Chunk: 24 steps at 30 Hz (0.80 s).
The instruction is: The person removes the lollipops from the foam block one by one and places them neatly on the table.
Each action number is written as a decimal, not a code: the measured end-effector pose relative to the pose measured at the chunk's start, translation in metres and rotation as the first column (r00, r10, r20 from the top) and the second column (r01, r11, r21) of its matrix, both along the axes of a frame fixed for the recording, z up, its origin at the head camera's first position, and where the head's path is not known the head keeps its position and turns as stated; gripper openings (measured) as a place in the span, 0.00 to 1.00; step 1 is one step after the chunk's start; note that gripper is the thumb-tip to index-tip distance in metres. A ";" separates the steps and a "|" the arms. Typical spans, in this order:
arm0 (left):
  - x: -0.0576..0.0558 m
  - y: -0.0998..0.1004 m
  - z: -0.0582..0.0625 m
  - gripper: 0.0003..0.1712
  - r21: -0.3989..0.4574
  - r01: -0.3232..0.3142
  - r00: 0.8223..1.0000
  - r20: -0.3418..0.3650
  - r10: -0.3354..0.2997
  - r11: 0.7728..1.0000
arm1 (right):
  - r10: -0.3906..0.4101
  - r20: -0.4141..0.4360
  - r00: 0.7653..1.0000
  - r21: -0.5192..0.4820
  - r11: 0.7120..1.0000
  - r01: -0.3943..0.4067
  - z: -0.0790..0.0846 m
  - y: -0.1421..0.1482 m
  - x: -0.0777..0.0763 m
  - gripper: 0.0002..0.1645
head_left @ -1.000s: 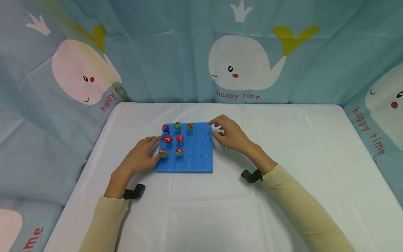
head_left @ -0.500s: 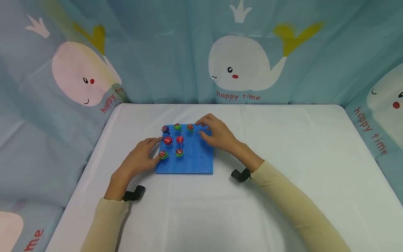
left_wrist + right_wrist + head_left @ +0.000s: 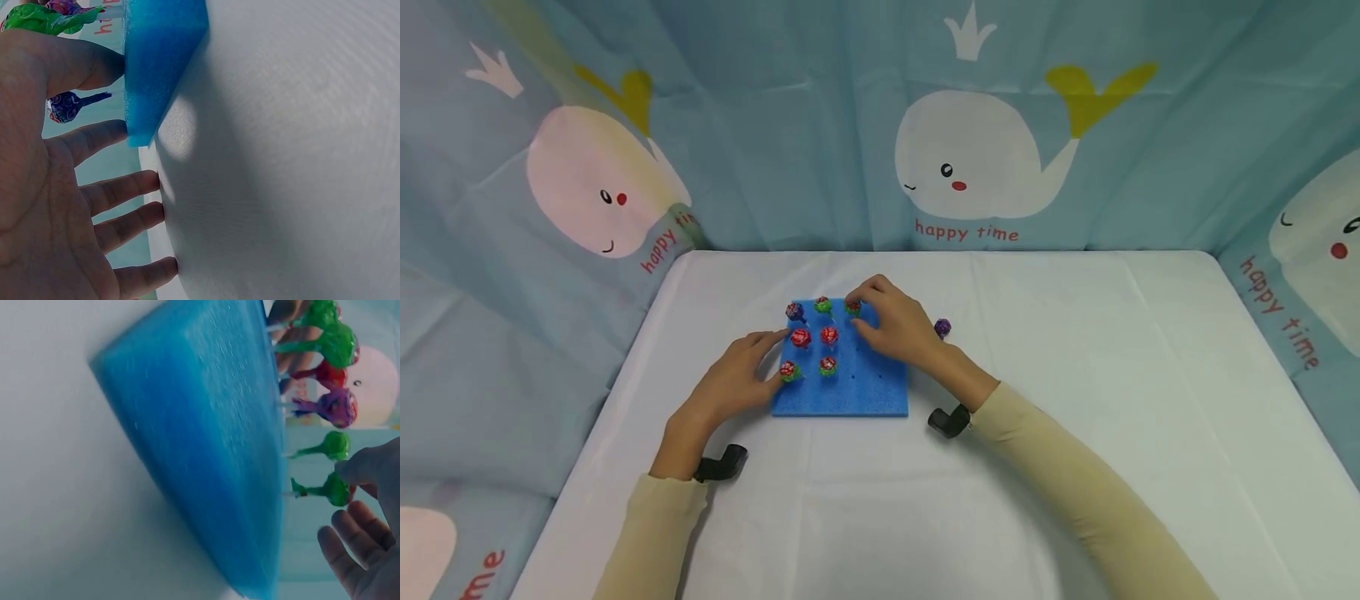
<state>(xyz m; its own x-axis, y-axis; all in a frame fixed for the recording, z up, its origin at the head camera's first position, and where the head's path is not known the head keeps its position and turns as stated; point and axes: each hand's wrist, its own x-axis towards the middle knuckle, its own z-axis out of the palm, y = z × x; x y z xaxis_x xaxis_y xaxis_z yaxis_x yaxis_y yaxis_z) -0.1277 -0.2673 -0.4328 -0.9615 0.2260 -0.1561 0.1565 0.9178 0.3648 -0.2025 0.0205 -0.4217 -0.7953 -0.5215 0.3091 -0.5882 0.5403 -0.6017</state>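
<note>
Seven wrapped lollipops (image 3: 829, 335) stand with their sticks in a blue foam block (image 3: 839, 404), which lies flat on the white table (image 3: 850, 517). Back row, left to right: one dark blue lollipop (image 3: 794, 312), a green-and-red one, and another green-and-red lollipop (image 3: 853, 308) by the right hand. Middle row: two red. Front row: two green-and-red.

Left hand (image 3: 733, 375): spread wide, thumb and index fingertips against the block's left edge, other fingertips down by the table. The thumb is just beside the left front lollipop.

Right hand (image 3: 898, 327): thumb and index finger narrow around the head of the back row's right-hand lollipop; whether they grip it cannot be told. Its other fingers are held apart from the thumb in the right wrist view.

A purple lollipop (image 3: 942, 327), partly hidden behind the right hand, is to the right of the block. Small holes show in the block's right half. Behind the table: a blue-green cloth (image 3: 820, 167) printed with whales.
</note>
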 end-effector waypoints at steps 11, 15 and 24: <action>-0.001 0.002 0.001 0.41 -0.007 0.005 1.000 -0.004 -0.005 1.000 | -0.014 -0.093 0.996 0.038 0.999 0.018 -0.004 -0.009 0.003 0.15; -0.004 0.001 0.002 0.42 -0.008 0.012 1.000 -0.011 -0.012 1.000 | -0.017 -0.115 0.993 0.041 0.999 0.022 -0.001 -0.011 0.003 0.14; -0.003 0.000 -0.002 0.42 -0.007 0.017 1.000 0.001 -0.017 1.000 | -0.043 -0.109 0.993 0.047 0.998 0.049 -0.005 -0.013 0.002 0.13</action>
